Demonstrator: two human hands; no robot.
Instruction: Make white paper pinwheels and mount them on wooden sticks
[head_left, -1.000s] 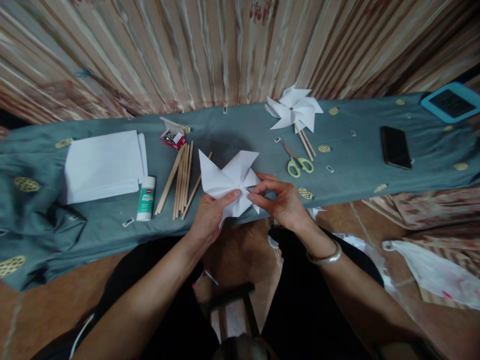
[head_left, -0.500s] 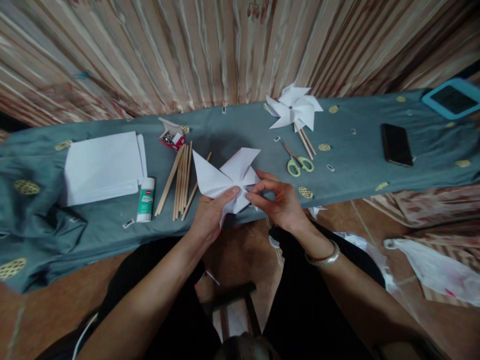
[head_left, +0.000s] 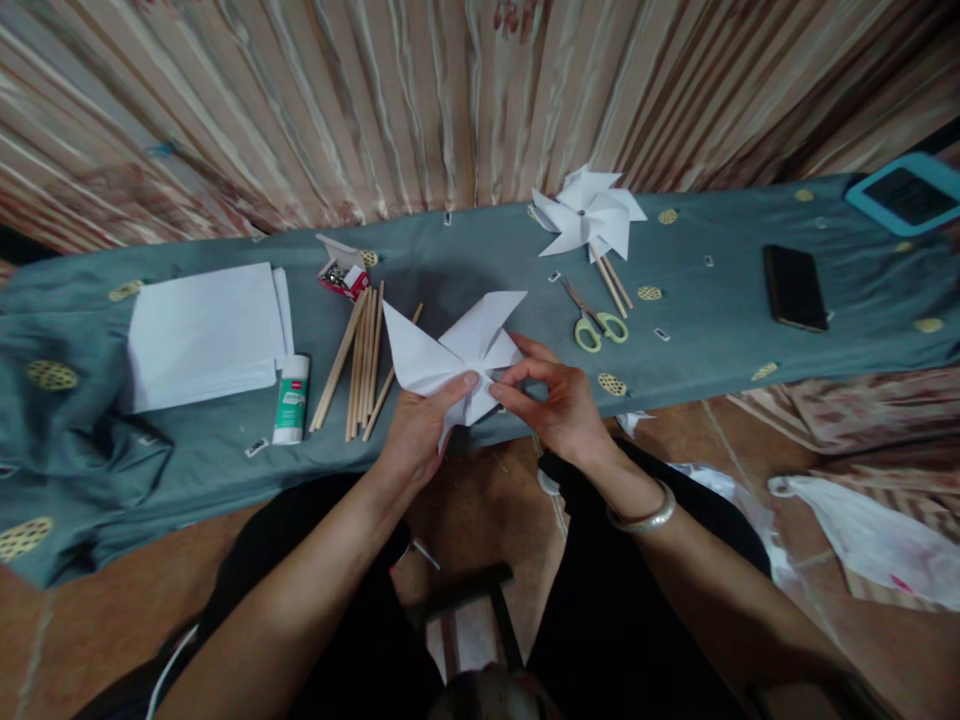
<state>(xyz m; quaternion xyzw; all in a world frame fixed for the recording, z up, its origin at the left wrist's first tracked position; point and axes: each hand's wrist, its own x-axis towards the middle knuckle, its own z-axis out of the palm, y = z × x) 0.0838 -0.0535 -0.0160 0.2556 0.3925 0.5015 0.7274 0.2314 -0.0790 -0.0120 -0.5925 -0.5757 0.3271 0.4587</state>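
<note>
A white paper pinwheel is held above the front edge of the cloth-covered table. My left hand grips it from below left, with the thumb pressed on the paper near its centre. On the other side, my right hand pinches at the pinwheel's right part near the centre, its thumb and index finger close together. Whether something small sits between those fingertips is too fine to see. Wooden sticks lie just left of the paper. Green-handled scissors rest beyond my right hand.
A stack of white paper, a glue stick and a small red box of metal pieces are on the left. Finished pinwheels lie at the back. A phone and a blue-framed tablet are at the right.
Hardly anything differs. The pinwheel's upper blades have shifted very slightly, and my right fingers have moved a little at its centre. Both hands keep their hold.
</note>
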